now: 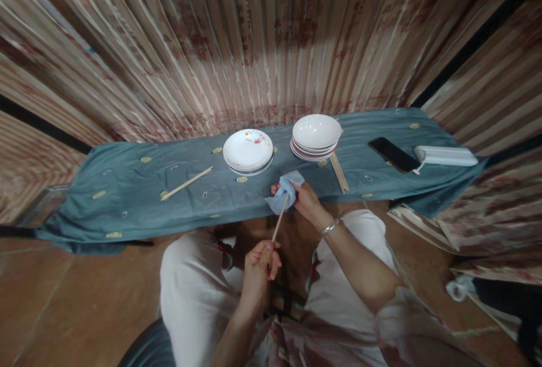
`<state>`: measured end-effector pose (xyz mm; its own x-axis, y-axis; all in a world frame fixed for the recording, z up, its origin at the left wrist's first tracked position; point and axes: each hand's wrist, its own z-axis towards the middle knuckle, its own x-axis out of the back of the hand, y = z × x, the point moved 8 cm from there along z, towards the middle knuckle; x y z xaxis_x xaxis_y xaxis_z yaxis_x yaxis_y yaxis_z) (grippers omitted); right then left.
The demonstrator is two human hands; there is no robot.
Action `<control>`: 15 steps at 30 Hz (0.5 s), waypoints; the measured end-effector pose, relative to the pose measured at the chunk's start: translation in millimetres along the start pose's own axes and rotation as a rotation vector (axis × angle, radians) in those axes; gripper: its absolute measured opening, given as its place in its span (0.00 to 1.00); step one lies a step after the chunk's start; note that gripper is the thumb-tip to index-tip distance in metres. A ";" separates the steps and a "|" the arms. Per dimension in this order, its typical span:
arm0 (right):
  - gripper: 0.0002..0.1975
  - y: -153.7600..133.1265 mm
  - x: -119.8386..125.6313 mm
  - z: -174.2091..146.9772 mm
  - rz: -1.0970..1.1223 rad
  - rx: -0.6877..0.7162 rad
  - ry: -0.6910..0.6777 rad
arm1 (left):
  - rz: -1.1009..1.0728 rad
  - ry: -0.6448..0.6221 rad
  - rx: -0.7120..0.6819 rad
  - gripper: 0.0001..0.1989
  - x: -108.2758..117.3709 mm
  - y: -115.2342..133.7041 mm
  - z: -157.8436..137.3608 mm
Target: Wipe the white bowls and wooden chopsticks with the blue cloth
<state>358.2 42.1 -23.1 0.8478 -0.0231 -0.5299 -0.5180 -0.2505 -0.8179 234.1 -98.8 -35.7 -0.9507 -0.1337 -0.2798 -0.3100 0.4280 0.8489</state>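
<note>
My left hand (260, 265) is closed round the lower end of a wooden chopstick (280, 221), which slants up and away over my lap. At its far end a light blue cloth (282, 192) wraps the chopstick, and my right hand (305, 200) is closed on that cloth. Whether one or two chopsticks are in my grip I cannot tell. On the table to the left lies a pair of chopsticks (186, 183). Several more chopsticks (339, 174) lie together beside the bowls on the right.
A narrow table with a teal cloth (135, 197) spans the view before me. On it stand stacked plates (248, 149) and a stack of white bowls (317, 131). A black phone (393, 154) and a white device (444, 156) lie at right. Curtains (271, 34) hang behind.
</note>
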 end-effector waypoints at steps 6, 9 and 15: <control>0.12 15.0 -5.6 -4.0 -0.028 -0.047 -0.020 | -0.050 -0.006 -0.017 0.22 -2.5 2.2 -1.8; 0.11 26.1 -14.1 -11.0 -0.057 -0.085 -0.065 | -0.067 -0.005 -0.021 0.21 -2.4 4.3 -0.5; 0.10 28.7 -14.7 -13.4 -0.049 -0.074 -0.045 | -0.064 0.000 -0.024 0.22 -2.6 6.9 1.3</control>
<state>332.4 22.3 -35.8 0.8651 0.0346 -0.5003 -0.4645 -0.3210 -0.8253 234.4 -94.4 -29.7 -0.9290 -0.1604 -0.3334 -0.3700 0.3966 0.8401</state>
